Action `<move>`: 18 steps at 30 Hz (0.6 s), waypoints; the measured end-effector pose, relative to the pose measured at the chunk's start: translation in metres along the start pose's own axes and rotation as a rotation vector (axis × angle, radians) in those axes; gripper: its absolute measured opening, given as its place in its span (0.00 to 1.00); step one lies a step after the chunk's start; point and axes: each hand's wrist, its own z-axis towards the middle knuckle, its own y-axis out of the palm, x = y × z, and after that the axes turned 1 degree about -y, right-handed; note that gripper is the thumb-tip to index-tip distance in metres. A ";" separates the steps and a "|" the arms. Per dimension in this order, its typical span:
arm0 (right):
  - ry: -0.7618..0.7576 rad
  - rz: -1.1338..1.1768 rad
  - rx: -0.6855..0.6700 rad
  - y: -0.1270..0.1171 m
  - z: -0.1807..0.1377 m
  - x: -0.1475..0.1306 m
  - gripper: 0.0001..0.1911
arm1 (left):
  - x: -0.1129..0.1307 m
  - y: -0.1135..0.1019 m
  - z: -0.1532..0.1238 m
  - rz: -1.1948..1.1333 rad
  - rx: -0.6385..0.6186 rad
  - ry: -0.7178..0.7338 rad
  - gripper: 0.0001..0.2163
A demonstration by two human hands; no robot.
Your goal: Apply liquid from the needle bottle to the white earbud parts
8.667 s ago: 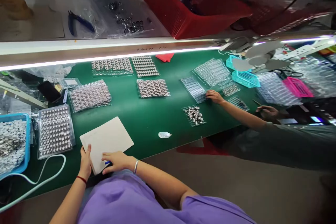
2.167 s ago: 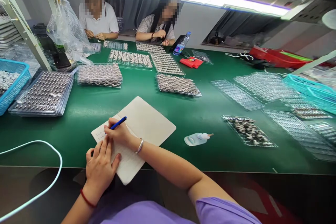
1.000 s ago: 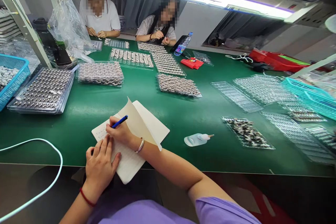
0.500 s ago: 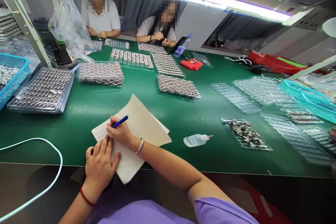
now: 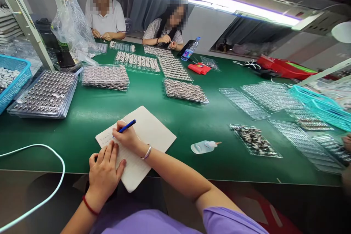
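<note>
An open white notebook point(image 5: 149, 131) lies on the green table point(image 5: 192, 120) at its near edge. My right hand point(image 5: 127, 138) is closed round a blue pen point(image 5: 126, 127) whose tip rests on the left page beside a few written lines. My left hand point(image 5: 104, 173) lies flat on the lower part of that page with its fingers spread, pinning the notebook down. Both pages lie flat.
A small glue bottle point(image 5: 204, 147) lies to the right of the notebook. Clear trays of small parts point(image 5: 45, 93) point(image 5: 185, 90) point(image 5: 253, 139) are spread over the table, with blue baskets point(image 5: 12, 76) point(image 5: 320, 104) at both ends. Two people sit working at the far side. A white cable point(image 5: 52, 153) loops at the left.
A page that stood raised over the right side of the notebook a second ago has dropped and lies flat. Both hands stayed in place, the pen still at the page.
</note>
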 end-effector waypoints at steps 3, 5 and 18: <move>0.003 -0.004 -0.002 0.000 0.000 0.001 0.12 | 0.000 0.000 -0.001 -0.002 0.002 -0.004 0.22; 0.008 -0.010 0.003 0.000 0.000 0.001 0.11 | 0.000 -0.001 -0.001 0.002 0.002 -0.003 0.22; 0.016 -0.031 0.055 -0.003 0.001 0.001 0.13 | 0.000 -0.001 0.001 -0.022 0.002 -0.009 0.21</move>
